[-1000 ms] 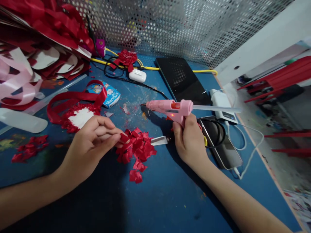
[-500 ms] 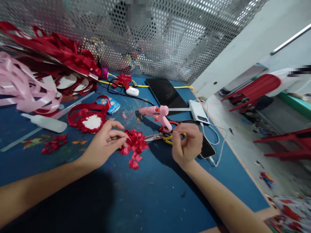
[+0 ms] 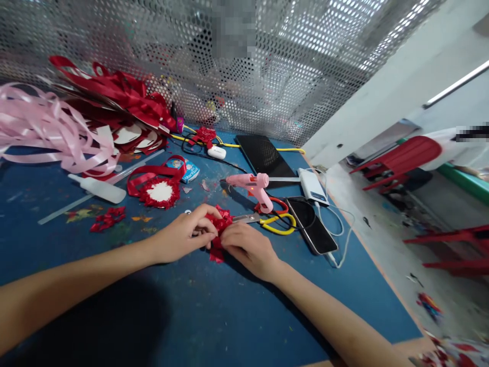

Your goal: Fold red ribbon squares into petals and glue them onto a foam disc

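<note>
A small pile of cut red ribbon pieces lies on the blue table, partly covered by both hands. At its left side is my left hand, fingers curled and thumb closed towards them; whatever is pinched there is hidden. My right hand reaches in from the right, its fingers pressed together on the red pieces. Just behind lie scissors with a yellow and red handle, blades towards the pile. A pink glue gun with a clear glue stick rests beyond them. To the left is a red ribbon rosette with a white centre.
A white bottle, glue sticks, a blue packet and pink ribbon occupy the left. Phone, power bank, cables and a black tablet lie at right and back. A perforated metal panel stands behind.
My right hand has moved left and down from over the scissors onto the red pieces, uncovering the yellow handle and phone. My left hand stays by the pile. The view has shifted slightly.
</note>
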The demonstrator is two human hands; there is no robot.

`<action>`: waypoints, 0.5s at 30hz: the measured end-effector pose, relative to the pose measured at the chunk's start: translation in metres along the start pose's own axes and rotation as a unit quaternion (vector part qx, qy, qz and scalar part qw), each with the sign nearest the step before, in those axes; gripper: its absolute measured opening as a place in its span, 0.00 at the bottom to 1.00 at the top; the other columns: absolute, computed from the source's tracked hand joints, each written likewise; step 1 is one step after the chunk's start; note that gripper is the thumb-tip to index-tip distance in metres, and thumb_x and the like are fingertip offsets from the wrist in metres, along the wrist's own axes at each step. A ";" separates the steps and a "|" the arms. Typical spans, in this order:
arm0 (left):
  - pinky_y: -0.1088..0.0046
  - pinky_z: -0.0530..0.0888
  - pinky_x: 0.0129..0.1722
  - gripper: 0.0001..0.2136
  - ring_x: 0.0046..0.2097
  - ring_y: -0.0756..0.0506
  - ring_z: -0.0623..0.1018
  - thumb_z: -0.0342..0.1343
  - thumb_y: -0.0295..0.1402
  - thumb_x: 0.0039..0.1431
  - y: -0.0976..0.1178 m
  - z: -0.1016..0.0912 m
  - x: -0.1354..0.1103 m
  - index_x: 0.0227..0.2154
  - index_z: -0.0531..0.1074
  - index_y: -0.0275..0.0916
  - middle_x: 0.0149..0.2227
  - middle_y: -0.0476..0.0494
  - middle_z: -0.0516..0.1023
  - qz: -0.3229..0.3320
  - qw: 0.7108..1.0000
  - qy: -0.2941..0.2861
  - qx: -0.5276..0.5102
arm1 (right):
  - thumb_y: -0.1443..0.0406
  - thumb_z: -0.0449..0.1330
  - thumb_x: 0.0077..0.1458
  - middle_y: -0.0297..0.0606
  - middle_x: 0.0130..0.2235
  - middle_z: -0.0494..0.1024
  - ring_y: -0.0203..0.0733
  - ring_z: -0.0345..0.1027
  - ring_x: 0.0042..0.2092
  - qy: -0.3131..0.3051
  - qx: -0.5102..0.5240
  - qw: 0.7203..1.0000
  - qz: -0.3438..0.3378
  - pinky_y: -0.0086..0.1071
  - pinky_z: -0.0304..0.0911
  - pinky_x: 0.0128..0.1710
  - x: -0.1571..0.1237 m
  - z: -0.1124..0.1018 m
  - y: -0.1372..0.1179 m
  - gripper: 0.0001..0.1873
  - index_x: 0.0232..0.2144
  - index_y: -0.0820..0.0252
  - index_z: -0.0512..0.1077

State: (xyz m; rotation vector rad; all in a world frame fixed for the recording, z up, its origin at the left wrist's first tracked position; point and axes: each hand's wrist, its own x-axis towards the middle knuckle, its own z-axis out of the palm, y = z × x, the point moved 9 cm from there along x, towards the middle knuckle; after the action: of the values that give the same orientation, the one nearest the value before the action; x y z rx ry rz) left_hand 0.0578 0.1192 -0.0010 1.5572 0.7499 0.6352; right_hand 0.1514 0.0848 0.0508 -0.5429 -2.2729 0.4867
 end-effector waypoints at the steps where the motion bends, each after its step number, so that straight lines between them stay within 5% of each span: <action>1: 0.74 0.70 0.35 0.12 0.31 0.51 0.76 0.50 0.28 0.59 0.000 0.000 0.000 0.44 0.59 0.42 0.32 0.52 0.75 -0.001 1.000 0.000 0.002 | 0.75 0.56 0.57 0.39 0.35 0.75 0.37 0.71 0.38 0.000 0.002 1.000 -0.001 0.33 0.68 0.40 0.000 0.000 0.000 0.09 0.39 0.59 0.68; 15: 0.73 0.71 0.36 0.10 0.33 0.50 0.76 0.49 0.28 0.59 0.003 -0.001 -0.001 0.43 0.62 0.42 0.32 0.51 0.77 0.013 0.999 0.002 0.047 | 0.73 0.54 0.59 0.40 0.36 0.75 0.37 0.69 0.39 -0.021 -0.004 0.999 0.031 0.34 0.68 0.41 0.001 0.001 0.002 0.07 0.37 0.58 0.70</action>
State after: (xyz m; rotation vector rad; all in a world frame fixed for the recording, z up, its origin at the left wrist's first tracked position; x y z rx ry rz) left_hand 0.0565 0.1187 0.0019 1.6544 0.7724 0.6292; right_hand 0.1505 0.0870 0.0501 -0.6130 -2.3049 0.5236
